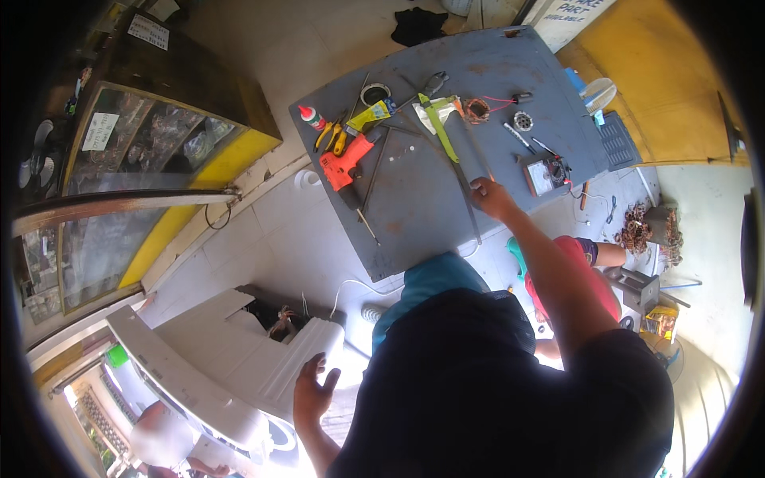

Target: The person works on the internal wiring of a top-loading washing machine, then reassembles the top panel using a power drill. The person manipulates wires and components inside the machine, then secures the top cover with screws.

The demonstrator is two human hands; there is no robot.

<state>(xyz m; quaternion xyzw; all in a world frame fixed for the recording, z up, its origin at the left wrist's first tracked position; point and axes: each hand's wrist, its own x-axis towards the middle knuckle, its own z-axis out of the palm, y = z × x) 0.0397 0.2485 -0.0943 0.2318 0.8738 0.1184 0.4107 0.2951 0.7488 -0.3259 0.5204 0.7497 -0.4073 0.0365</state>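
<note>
Long, flat grey strip runs lengthwise forward-left from the nearer, curled right hand, grip unclear; left hand hangs spread.

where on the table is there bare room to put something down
The table is bare near the person, between the orange drill and right hand, and at its far right corner, beyond the copper coil. The far left is crowded, around the red-and-white bottle and yellow-handled tools.

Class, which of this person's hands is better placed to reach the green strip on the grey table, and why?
Probably the right hand: it is over the grey table, near the green strip. The left hand is away from the table, beside the white appliance.
</note>
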